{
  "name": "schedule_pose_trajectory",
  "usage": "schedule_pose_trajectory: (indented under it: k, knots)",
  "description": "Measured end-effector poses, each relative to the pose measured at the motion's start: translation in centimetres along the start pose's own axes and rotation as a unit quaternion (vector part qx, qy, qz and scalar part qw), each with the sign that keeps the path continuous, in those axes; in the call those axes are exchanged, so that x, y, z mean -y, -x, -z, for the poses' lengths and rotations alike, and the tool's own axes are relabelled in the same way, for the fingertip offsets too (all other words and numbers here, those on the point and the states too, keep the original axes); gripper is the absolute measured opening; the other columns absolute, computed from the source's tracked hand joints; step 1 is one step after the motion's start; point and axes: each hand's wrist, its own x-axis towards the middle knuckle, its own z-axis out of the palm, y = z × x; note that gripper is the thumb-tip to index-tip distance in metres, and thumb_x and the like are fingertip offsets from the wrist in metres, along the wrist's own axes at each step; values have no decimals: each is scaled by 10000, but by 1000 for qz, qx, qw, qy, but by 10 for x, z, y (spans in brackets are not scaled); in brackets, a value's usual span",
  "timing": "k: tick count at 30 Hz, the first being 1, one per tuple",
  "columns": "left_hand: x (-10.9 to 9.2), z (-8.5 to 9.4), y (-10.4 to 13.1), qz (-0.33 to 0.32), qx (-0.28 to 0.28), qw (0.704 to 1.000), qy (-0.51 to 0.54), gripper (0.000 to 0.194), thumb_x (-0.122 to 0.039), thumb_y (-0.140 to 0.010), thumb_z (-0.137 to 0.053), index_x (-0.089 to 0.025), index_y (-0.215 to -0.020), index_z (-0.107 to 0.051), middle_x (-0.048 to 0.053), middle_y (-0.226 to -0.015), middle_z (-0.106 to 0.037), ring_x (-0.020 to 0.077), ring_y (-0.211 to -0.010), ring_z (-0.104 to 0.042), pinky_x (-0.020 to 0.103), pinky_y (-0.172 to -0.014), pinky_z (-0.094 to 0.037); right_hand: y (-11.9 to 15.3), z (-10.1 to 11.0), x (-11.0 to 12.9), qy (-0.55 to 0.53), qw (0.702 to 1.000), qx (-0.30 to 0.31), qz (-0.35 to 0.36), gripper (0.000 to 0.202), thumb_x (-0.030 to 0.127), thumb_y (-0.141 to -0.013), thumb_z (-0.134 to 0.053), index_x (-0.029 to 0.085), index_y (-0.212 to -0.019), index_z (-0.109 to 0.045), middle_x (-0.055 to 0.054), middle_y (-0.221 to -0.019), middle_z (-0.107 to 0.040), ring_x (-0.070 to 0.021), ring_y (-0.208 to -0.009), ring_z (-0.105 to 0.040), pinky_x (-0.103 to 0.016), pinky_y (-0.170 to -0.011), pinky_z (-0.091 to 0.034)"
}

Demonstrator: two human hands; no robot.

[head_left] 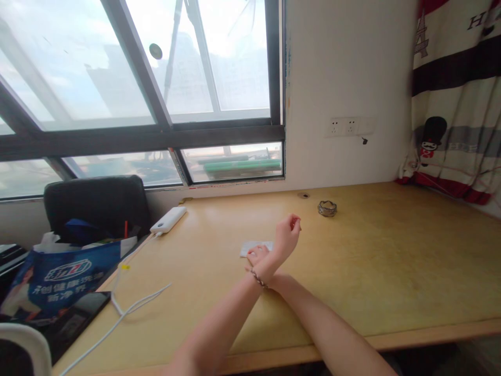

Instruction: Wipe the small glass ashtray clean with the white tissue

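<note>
My forearms cross over the desk, the left one on top with a dark braided bracelet (258, 278) at its wrist. My left hand (287, 236) is raised to the right of the crossing, its fingers curled closed; whatever they may hold is hidden. Beneath and to the left, my right hand (259, 254) lies low on the desk, its bent fingers on a small white sheet (246, 247), perhaps paper or tissue. My left wrist hides part of that hand. Beyond my left hand, to the right, stands a round dark metal ring-shaped object (327, 208).
A white power bank (169, 219) with a white cable (141, 302) lies along the desk's left edge. Left of it, a blue bag (74, 274) sits on a black chair (97, 201). Windows, wall sockets (343, 126) and a patterned curtain (457, 104) border the yellowish desk (391, 261).
</note>
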Motion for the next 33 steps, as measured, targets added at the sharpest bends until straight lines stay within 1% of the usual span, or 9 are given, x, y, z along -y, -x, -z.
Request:
schedule_pose_trajectory:
  k: [4,7,10,14,16,19,24,29,33]
  knots:
    - [-10,-63,-31,-37,-2,998,-49,169,-172,-776,-403,-165,-837,-560,37,-775,-597,116,-667,-540,230,-617,-419,1,3,8,10,1000,-6,23,311,370,-713,-570,152,-934,-560,-74,-1048,-537,-238,-986,-413,-354,-839,-354]
    - [-10,-103,-43,-76,45,990,-113,265,-109,-762,-387,-176,-965,-545,67,-972,-578,147,-833,-547,260,-743,-425,5,9,13,5,998,-26,53,312,384,-729,-549,159,-946,-553,-67,-1038,-543,-228,-985,-414,-355,-847,-346]
    - [-3,-133,-50,-104,103,974,-175,360,-108,-767,-372,-181,-1105,-470,79,-1183,-477,169,-952,-523,274,-809,-415,9,17,16,-8,998,-31,49,327,411,-737,-528,158,-942,-551,-70,-1029,-549,-229,-984,-414,-372,-850,-337]
    - [12,-158,-60,-96,167,949,-250,479,-187,-785,-386,-186,-1255,-298,96,-1372,-235,207,-1012,-502,308,-796,-429,12,26,14,-30,997,-35,55,304,403,-753,-506,178,-953,-541,-54,-1039,-549,-216,-994,-410,-367,-853,-331]
    - [20,-165,-65,-77,206,936,-274,538,-247,-790,-402,-191,-1293,-221,113,-1391,-177,222,-1001,-510,320,-778,-436,13,29,12,-41,997,-33,58,278,390,-757,-502,195,-952,-537,-40,-1041,-550,-209,-995,-411,-362,-853,-329]
    - [29,-167,-70,-62,237,925,-289,536,-308,-800,-400,-183,-1288,-218,135,-1365,-218,234,-987,-516,327,-774,-434,13,30,11,-48,997,-33,59,260,385,-761,-495,205,-945,-533,-33,-1051,-547,-205,-1001,-409,-366,-857,-321]
    - [34,-157,-70,-62,216,925,-306,421,-307,-806,-417,-187,-1199,-323,124,-1192,-376,207,-930,-528,312,-746,-437,13,28,12,-49,997,-31,54,259,364,-753,-509,205,-957,-524,-35,-1070,-538,-204,-1017,-395,-368,-869,-306]
    - [36,-145,-68,-57,210,920,-325,257,-269,-781,-484,-187,-1025,-474,89,-1100,-392,159,-820,-545,277,-711,-435,13,27,12,-49,997,-21,51,283,365,-762,-496,200,-991,-516,-41,-1091,-526,-206,-1025,-391,-372,-877,-305]
    - [40,-133,-68,-67,194,925,-319,186,-254,-775,-500,-188,-947,-517,76,-1058,-415,130,-753,-548,253,-675,-425,10,23,11,-38,998,-14,49,290,367,-751,-513,204,-991,-518,-43,-1095,-525,-215,-1033,-398,-371,-880,-318]
